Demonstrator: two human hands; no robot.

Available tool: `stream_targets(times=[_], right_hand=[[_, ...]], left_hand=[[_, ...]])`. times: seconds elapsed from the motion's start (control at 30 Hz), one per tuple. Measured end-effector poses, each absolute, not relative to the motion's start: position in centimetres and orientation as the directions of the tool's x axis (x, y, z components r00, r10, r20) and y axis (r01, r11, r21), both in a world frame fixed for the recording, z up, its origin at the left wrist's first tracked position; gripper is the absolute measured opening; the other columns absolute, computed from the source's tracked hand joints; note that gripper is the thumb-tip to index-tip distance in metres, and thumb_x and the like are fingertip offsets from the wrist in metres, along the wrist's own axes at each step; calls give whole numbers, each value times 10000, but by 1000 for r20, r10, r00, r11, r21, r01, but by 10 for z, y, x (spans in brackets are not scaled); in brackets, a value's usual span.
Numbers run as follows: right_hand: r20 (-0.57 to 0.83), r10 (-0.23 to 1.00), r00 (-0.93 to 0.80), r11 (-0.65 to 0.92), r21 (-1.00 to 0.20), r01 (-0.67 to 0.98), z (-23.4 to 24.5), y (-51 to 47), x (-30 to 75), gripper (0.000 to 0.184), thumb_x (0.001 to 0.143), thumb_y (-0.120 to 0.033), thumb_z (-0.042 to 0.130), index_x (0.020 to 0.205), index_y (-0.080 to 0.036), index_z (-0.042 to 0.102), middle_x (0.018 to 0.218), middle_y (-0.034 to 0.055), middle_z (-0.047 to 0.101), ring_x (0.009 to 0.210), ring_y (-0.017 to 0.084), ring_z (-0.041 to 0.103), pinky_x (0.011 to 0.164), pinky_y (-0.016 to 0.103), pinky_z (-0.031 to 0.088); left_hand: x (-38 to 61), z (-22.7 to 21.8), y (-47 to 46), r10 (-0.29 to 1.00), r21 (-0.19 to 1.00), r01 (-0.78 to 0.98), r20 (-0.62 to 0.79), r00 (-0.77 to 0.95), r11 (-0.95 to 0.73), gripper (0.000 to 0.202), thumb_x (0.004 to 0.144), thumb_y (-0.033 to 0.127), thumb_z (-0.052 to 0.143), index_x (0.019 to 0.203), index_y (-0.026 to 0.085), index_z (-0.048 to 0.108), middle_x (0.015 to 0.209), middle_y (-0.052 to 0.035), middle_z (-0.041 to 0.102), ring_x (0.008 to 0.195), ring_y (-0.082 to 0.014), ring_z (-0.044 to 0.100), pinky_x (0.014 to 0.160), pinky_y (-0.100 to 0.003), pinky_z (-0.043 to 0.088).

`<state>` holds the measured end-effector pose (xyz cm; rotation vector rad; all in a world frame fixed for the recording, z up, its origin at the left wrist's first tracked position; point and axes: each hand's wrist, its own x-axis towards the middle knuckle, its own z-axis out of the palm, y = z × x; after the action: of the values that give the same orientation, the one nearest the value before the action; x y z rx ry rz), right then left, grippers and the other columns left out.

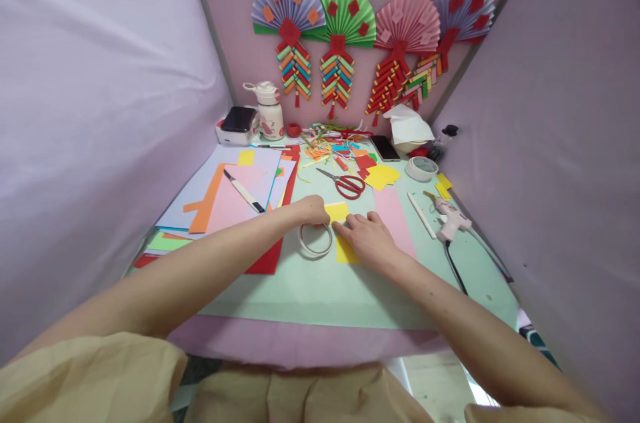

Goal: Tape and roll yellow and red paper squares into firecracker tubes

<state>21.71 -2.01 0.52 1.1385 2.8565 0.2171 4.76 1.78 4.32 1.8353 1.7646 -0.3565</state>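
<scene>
My left hand (pixel 312 210) is curled closed at the top edge of a roll of white tape (pixel 316 254), which stands out below the fingers. A yellow paper piece (pixel 337 212) lies between my hands, and more yellow paper (pixel 346 252) shows beneath the right fingers. A pale strip seems to run across the yellow paper between the hands. My right hand (pixel 369 238) rests palm down with its fingers spread, pressing on the paper. Just beyond the hands lie red-handled scissors (pixel 349 186). A pink paper sheet (pixel 395 216) is under and beyond my right hand.
Stacked coloured paper (pixel 240 183) and a cutter knife (pixel 244 190) lie left. Paper scraps (pixel 335 143), a bottle (pixel 271 113) and a phone (pixel 385 148) are behind. A wide tape roll (pixel 421 169), white stick (pixel 422 215) and corded glue gun (pixel 453 220) stand right. Paper fans (pixel 347 13) hang behind.
</scene>
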Motion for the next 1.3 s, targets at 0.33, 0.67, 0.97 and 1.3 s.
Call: stream_targets(times=[0.33, 0.67, 0.97, 1.3], right_hand=[[11, 689, -725, 719, 119, 685, 6, -20, 212, 349, 870, -129, 420, 1180, -230, 544, 958, 103, 605, 886, 226, 553, 767, 361, 260], [-16, 907, -420, 420, -38, 907, 20, 97, 196, 239, 926, -291, 461, 1040, -131, 598, 1065, 101, 609, 931, 181, 581, 800, 341, 454], [-83, 927, -365, 357, -103, 929, 32, 71, 209, 284, 876, -314, 473, 1020, -102, 597, 930, 165, 663, 840, 232, 633, 647, 266, 414], [19, 850, -527, 512, -270, 816, 9, -35, 292, 283, 868, -368, 478, 1073, -184, 544, 1011, 99, 636, 861, 199, 600, 690, 260, 402]], left_hand=[[49, 49, 16, 832, 202, 979, -545, 108, 5, 216, 642, 273, 571, 692, 100, 690, 539, -74, 593, 572, -172, 540, 565, -245, 418], [48, 48, 15, 834, 237, 971, -543, 94, 44, 225, 650, 271, 564, 683, 95, 700, 490, -47, 545, 484, -143, 470, 507, -245, 389], [42, 39, 19, 840, 299, 952, -531, 113, 62, 204, 656, 273, 564, 641, 111, 687, 503, -38, 558, 454, -121, 437, 495, -246, 355], [40, 36, 21, 832, 355, 932, -537, 138, 75, 162, 633, 261, 572, 589, 127, 653, 416, 3, 460, 417, -111, 397, 469, -248, 316]])
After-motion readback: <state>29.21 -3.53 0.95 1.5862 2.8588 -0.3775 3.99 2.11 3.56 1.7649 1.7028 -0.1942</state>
